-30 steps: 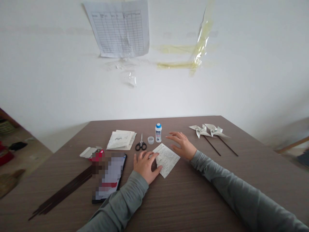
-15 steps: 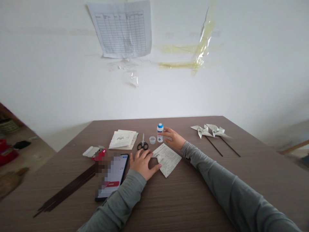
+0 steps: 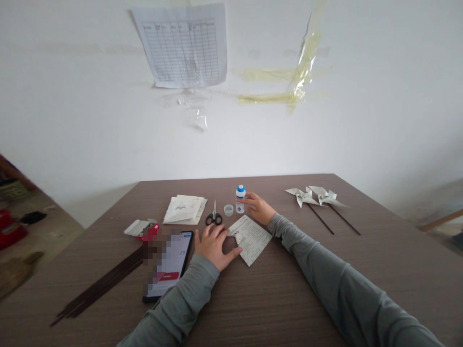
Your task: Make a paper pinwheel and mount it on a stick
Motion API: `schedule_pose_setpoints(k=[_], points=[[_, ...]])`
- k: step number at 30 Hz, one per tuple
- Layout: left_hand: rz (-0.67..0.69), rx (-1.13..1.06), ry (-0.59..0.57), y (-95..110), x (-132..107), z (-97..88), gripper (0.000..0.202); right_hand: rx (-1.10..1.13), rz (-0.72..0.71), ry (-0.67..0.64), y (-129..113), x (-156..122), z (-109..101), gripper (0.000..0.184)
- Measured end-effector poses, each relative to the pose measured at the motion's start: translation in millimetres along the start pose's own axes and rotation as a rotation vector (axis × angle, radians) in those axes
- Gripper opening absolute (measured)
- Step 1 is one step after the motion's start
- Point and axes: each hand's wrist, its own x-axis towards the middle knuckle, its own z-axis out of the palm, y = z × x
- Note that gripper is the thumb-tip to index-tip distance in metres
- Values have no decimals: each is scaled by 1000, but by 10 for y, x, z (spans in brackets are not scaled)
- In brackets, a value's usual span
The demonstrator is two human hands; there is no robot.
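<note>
Surface [image 3: 289, 299] contents: two paper pinwheels [image 3: 305, 195], one pair of scissors [image 3: 213, 215], one glue bottle [image 3: 240, 198], one loose cap [image 3: 228, 209], one phone [image 3: 170, 262], one printed sheet [image 3: 253, 238], one stack of papers [image 3: 183, 209], one bundle of dark sticks [image 3: 101, 286] (number indistinct). Two hands, the left hand [image 3: 213, 243] and the right hand [image 3: 258, 207]; one ruled chart [image 3: 184, 46] on the wall [image 3: 361, 120].

Phone [image 3: 168, 262] screen pixelated, unreadable; red packet [image 3: 151, 227] beside it half lost in the same blur. Glue bottle [image 3: 240, 198] label too small to read. Right hand [image 3: 258, 207] at the bottle: grip or mere touch, undeterminable. Left hand [image 3: 213, 243] covers a corner of the printed sheet [image 3: 253, 237]. Wall chart [image 3: 183, 46] entries too small to read.
</note>
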Motion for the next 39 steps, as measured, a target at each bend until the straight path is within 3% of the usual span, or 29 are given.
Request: schedule_pose_setpoints(k=[5,11,15,22,28,39], points=[[9,-13,30,-14,-9,13,72,32,-33,54,-22,-130,-166,78],[6,-8,30,5,-17,7,71,46,-62,73,-57,-638,-531,75],[-4,5,15,30,-9,-2,71,49,-49,86,-53,-925,-659,69],[-4,-13,5,44,-10,-11,73,25,-34,83,-118,-1017,-715,64],[18,-64,54,29,0,18,69,-123,-6,96,-158,-1028,-716,68],[10,-92,49,66,0,7,67,-245,-24,236,-143,-993,-615,66]])
